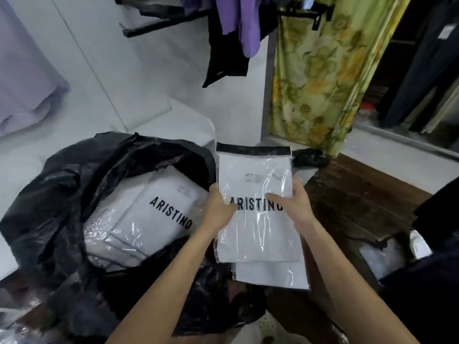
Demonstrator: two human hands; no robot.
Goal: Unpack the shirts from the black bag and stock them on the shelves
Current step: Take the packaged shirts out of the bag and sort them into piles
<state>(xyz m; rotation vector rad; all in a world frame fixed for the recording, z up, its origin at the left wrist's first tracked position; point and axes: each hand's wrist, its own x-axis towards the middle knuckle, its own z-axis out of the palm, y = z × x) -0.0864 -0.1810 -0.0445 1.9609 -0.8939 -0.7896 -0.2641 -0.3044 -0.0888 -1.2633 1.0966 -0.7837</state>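
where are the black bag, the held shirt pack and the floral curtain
black bag [57,194], head view, crumpled left wall of the bag
held shirt pack [255,234], head view, clear wrap below the lettering
floral curtain [320,78], head view, middle of the hanging cloth

Evenly and softly lit, with no hard shadows. Glare streaking the clear plastic wrap [260,194]. Slightly soft overall, with wide-angle bending at the edges and blurred corners.
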